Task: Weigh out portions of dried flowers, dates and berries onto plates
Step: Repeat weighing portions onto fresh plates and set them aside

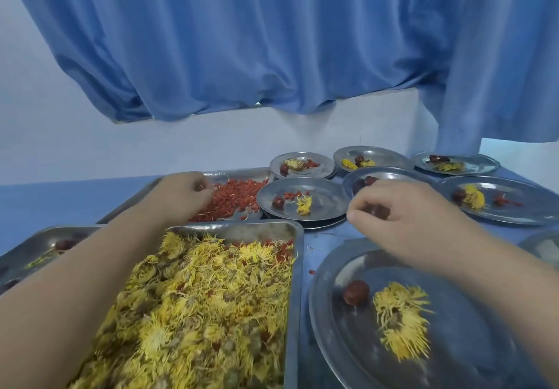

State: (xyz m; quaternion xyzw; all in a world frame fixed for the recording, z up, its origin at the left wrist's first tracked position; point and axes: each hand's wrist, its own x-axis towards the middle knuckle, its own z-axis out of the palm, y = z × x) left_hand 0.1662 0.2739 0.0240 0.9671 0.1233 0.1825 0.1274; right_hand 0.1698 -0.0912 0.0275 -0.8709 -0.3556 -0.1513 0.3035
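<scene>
A steel tray of yellow dried flowers [199, 307] fills the near left. Behind it lies a tray of red berries [233, 199]. My left hand [184, 193] reaches into the berries with curled fingers that pinch at them. My right hand [402, 210] hovers above the blue table between the plates, fingers curled round something small and dark that I cannot make out. Below it the nearest plate [326, 322] holds one date [356, 292] and a dried flower [402, 316]. A third tray with dates [65, 244] shows at the left behind my forearm.
Several round steel plates sit at the back right, each with a date, a flower and some with berries, such as the plate [329, 204] beside the berry tray. A blue curtain [272, 40] hangs over the white wall behind. Another plate's rim [541, 246] peeks in at the right edge.
</scene>
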